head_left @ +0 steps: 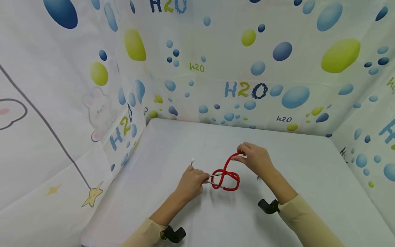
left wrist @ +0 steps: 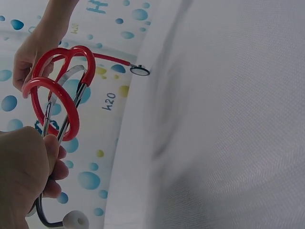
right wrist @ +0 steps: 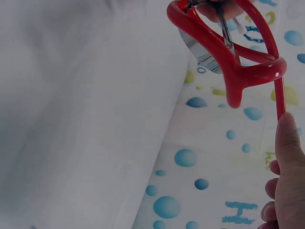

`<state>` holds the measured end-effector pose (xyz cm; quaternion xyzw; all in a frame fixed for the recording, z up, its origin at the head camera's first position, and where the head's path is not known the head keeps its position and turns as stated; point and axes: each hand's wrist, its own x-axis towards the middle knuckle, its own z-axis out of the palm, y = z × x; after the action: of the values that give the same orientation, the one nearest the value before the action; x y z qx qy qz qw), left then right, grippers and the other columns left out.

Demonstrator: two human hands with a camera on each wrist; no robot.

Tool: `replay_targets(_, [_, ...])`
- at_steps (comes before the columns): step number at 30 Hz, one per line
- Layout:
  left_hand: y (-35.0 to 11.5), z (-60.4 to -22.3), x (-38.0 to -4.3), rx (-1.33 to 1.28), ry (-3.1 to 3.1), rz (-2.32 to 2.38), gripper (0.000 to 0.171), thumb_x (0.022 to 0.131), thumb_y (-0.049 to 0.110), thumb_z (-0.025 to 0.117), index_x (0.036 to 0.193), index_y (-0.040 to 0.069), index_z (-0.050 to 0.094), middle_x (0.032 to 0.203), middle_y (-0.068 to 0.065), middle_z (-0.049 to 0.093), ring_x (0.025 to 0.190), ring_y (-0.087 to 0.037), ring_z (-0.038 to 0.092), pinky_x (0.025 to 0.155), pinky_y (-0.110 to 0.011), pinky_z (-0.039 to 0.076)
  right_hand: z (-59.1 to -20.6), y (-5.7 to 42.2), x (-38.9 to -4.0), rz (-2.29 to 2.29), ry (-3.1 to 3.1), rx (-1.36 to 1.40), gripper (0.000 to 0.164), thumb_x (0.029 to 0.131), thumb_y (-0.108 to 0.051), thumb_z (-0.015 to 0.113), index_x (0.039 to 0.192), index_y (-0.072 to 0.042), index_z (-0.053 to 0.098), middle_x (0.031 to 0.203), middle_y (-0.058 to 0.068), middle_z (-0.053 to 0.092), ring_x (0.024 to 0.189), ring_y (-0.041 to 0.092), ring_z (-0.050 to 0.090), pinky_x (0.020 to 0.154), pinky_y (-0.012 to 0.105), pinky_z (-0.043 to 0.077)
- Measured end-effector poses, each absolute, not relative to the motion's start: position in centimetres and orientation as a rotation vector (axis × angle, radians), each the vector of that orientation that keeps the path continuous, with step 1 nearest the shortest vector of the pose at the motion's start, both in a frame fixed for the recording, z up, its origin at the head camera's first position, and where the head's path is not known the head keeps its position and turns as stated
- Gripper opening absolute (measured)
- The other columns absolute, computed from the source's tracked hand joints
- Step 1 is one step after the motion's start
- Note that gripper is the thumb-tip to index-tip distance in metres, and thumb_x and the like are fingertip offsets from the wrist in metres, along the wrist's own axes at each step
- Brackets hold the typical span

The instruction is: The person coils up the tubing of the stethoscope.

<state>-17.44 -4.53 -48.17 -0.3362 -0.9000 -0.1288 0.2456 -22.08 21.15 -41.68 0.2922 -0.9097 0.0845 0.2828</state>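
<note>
A stethoscope with red tubing [head_left: 229, 189] is held above the white table, its tube looped into a loose tangle. My left hand [head_left: 192, 181] grips the metal ear tubes [left wrist: 78, 98] just below the red part; a white ear tip [left wrist: 75, 220] sticks out past that hand. Higher and to the right, my right hand [head_left: 256, 157] pinches the red tube between thumb and fingers. The round chest piece [left wrist: 139, 70] dangles at the tube's end, mostly hidden behind the right hand in the head view. In the right wrist view, red loops [right wrist: 259, 74] surround the metal parts.
Beneath both hands spreads a white tabletop [head_left: 172, 147]. Patterned white curtains [head_left: 222, 51] with blue and green spots close off the back and sides. Small black devices [head_left: 268, 206] are worn at both wrists.
</note>
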Motion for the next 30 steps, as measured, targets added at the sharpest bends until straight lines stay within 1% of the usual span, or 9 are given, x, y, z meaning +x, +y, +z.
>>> replay_targets(5, [-4.3,-47.7,-17.2,-0.953,-2.451,-0.372,0.007,0.076,0.017,0.069,0.082,0.020,0.069,0.069,0.013,0.065,0.063,-0.001,0.057,0.062,-0.023,0.031,-41.5,21.0,-22.2,0.304,-2.485,0.757,0.034,0.066,-0.038,0.076,0.087,-0.016,0.061,0.075,-0.003,0.061,0.064,0.010,0.058,0.058,0.025,0.050])
replay_targets(10, [-4.0,-47.3,-16.9,-0.996,-2.412,-0.373,0.008,0.075,0.017,0.071,0.083,0.020,0.070,0.069,0.012,0.066,0.065,-0.001,0.057,0.063,-0.022,0.031,-41.4,20.8,-22.3,0.381,-2.555,0.714,0.033,0.069,-0.040,0.073,0.089,-0.017,0.063,0.078,-0.003,0.061,0.068,0.011,0.058,0.062,0.026,0.051])
replay_targets(14, [-3.6,-47.0,-16.6,-1.031,-2.374,-0.379,0.006,0.074,0.015,0.070,0.076,0.019,0.068,0.067,0.012,0.064,0.063,-0.002,0.056,0.064,-0.022,0.031,-41.6,20.7,-22.5,0.418,-2.585,0.710,0.029,0.072,-0.041,0.070,0.088,-0.018,0.067,0.077,-0.005,0.060,0.069,0.008,0.056,0.063,0.025,0.051])
replay_targets(18, [-3.5,-46.4,-16.5,-1.008,-2.338,-0.431,0.011,0.071,0.008,0.069,0.070,0.019,0.065,0.064,0.012,0.062,0.061,-0.002,0.055,0.063,-0.021,0.031,-42.0,20.8,-22.5,0.450,-2.611,0.727,0.022,0.075,-0.037,0.069,0.087,-0.018,0.069,0.076,-0.008,0.059,0.068,0.007,0.053,0.063,0.024,0.049])
replay_targets(23, [-3.9,-45.5,-16.6,-0.917,-2.314,-0.528,0.015,0.068,0.005,0.071,0.074,0.018,0.067,0.066,0.011,0.065,0.061,-0.002,0.057,0.061,-0.021,0.029,-42.6,21.5,-22.3,0.470,-2.651,0.726,0.017,0.077,-0.030,0.068,0.089,-0.018,0.070,0.075,-0.009,0.057,0.068,0.007,0.051,0.064,0.024,0.048])
replay_targets(28, [-4.2,-45.0,-16.8,-0.868,-2.306,-0.572,0.010,0.073,0.009,0.070,0.081,0.016,0.070,0.069,0.010,0.067,0.063,-0.002,0.060,0.061,-0.022,0.028,-43.3,21.8,-21.9,0.408,-2.710,0.717,0.020,0.080,-0.031,0.064,0.094,-0.019,0.070,0.076,-0.010,0.057,0.067,0.005,0.051,0.063,0.022,0.047])
replay_targets(30, [-4.2,-44.9,-16.8,-0.861,-2.306,-0.589,0.008,0.075,0.010,0.069,0.082,0.015,0.070,0.070,0.009,0.068,0.063,-0.002,0.060,0.061,-0.023,0.028,-43.5,21.6,-21.7,0.368,-2.746,0.713,0.019,0.080,-0.029,0.065,0.096,-0.020,0.070,0.077,-0.010,0.058,0.067,0.006,0.052,0.063,0.022,0.048])
